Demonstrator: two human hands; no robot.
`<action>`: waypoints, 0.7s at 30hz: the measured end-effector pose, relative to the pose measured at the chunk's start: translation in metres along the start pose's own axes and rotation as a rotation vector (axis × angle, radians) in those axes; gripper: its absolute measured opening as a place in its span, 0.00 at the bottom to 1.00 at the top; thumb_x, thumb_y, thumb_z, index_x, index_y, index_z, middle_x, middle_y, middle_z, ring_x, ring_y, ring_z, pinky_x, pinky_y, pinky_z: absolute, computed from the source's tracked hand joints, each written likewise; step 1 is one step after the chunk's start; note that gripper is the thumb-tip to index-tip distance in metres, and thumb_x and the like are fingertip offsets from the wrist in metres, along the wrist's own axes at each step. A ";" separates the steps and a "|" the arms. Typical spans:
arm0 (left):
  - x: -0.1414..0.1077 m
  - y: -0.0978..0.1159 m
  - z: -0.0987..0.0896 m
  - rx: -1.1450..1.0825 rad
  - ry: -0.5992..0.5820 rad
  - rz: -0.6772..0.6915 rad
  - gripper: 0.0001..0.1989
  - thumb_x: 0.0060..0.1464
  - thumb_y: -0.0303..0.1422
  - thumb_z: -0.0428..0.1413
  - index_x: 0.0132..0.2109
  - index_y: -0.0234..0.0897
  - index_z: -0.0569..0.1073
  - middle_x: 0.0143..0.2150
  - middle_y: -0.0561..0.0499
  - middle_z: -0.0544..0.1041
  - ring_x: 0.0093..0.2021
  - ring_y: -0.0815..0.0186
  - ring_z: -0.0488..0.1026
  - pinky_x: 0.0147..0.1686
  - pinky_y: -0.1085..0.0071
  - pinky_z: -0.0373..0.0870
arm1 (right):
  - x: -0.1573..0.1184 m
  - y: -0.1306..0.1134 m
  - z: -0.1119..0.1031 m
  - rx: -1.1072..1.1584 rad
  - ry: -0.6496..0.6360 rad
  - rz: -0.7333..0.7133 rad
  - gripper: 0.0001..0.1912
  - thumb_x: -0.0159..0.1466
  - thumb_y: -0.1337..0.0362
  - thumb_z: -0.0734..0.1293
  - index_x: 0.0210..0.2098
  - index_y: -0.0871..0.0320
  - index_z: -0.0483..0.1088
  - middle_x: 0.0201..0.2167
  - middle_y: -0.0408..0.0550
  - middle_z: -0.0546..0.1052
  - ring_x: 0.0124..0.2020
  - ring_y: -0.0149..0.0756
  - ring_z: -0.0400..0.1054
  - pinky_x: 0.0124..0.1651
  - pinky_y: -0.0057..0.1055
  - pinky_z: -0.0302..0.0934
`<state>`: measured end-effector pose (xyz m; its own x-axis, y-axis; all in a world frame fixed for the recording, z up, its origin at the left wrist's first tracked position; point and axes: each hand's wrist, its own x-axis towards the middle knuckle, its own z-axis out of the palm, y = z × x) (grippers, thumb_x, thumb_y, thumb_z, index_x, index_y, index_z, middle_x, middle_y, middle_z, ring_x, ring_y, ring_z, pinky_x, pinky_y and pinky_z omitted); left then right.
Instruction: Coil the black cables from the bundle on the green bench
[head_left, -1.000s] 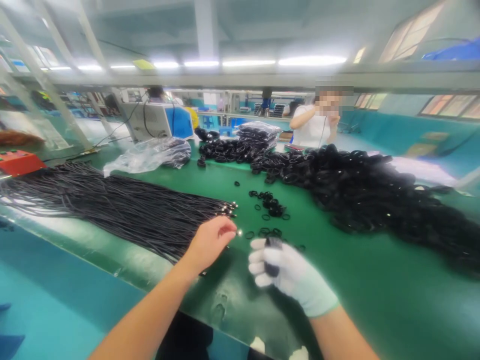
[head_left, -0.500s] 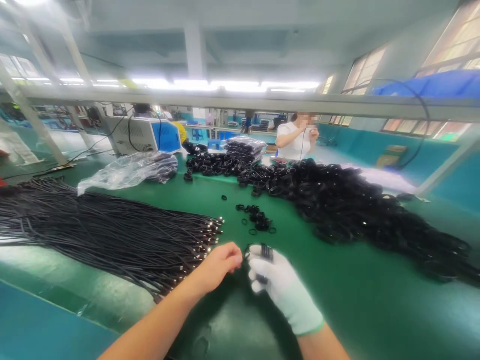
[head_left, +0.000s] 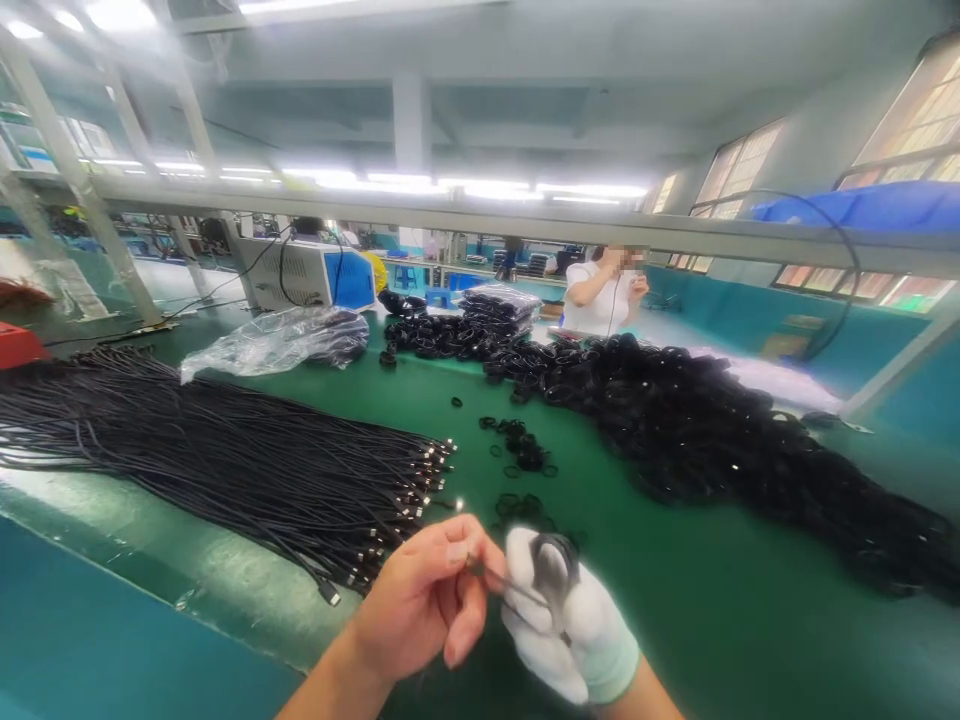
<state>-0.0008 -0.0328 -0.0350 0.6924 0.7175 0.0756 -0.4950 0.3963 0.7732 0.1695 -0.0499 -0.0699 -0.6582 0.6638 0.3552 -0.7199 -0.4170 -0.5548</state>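
My bare left hand [head_left: 431, 590] pinches a thin black band [head_left: 521, 592] between thumb and forefinger. The band runs taut across to my right hand [head_left: 559, 625], which wears a white glove and has its fingers curled. Several black bands [head_left: 555, 560] are bunched around a gloved finger, and the inside of that grip is partly hidden. Just beyond both hands lie small loose black rings [head_left: 521, 450] on the green table. To the left, a wide row of black cables [head_left: 247, 440] has its metal-tipped plugs pointing towards my left hand.
A long heap of black coiled cables [head_left: 675, 420] covers the right and back of the table [head_left: 420, 395]. Behind the cables are a clear plastic bag [head_left: 262, 345] and a blue-and-grey machine [head_left: 307, 275]. A shelf rail [head_left: 487, 220] crosses overhead; a person [head_left: 600, 290] sits beyond.
My gloved hand has turned, bringing the bunched bands towards me. My left hand has opened its lower fingers and now pinches a band stretched from the glove. The view has shifted slightly.
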 end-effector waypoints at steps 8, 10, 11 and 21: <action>0.003 0.042 -0.005 1.155 -0.109 -0.255 0.03 0.49 0.27 0.53 0.33 0.37 0.70 0.24 0.57 0.73 0.24 0.73 0.65 0.23 0.79 0.56 | 0.003 -0.011 0.011 -0.216 0.115 0.086 0.16 0.51 0.65 0.73 0.34 0.63 0.64 0.17 0.41 0.69 0.12 0.24 0.61 0.11 0.16 0.49; 0.004 0.049 -0.003 1.414 -0.140 -0.190 0.01 0.47 0.29 0.58 0.31 0.39 0.74 0.27 0.56 0.73 0.29 0.71 0.67 0.27 0.78 0.57 | 0.004 -0.012 0.010 -0.290 0.216 0.104 0.16 0.49 0.67 0.72 0.35 0.62 0.64 0.17 0.38 0.67 0.11 0.25 0.60 0.10 0.17 0.47; 0.004 0.051 -0.001 1.482 -0.165 -0.172 0.02 0.45 0.32 0.60 0.30 0.40 0.75 0.28 0.56 0.72 0.31 0.70 0.67 0.28 0.77 0.58 | 0.005 -0.012 0.010 -0.323 0.268 0.116 0.16 0.49 0.68 0.71 0.35 0.61 0.64 0.17 0.38 0.67 0.11 0.25 0.60 0.10 0.18 0.48; 0.007 0.046 -0.009 1.445 0.037 -0.120 0.27 0.42 0.32 0.62 0.52 0.48 0.70 0.43 0.56 0.75 0.42 0.64 0.67 0.40 0.73 0.61 | 0.018 -0.019 0.031 -0.800 0.712 0.280 0.30 0.48 0.71 0.67 0.51 0.60 0.59 0.25 0.40 0.71 0.18 0.27 0.62 0.16 0.23 0.59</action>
<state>-0.0233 -0.0039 -0.0045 0.6661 0.7451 -0.0331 0.5307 -0.4424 0.7230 0.1645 -0.0490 -0.0300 -0.3137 0.9210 -0.2308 -0.0462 -0.2576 -0.9652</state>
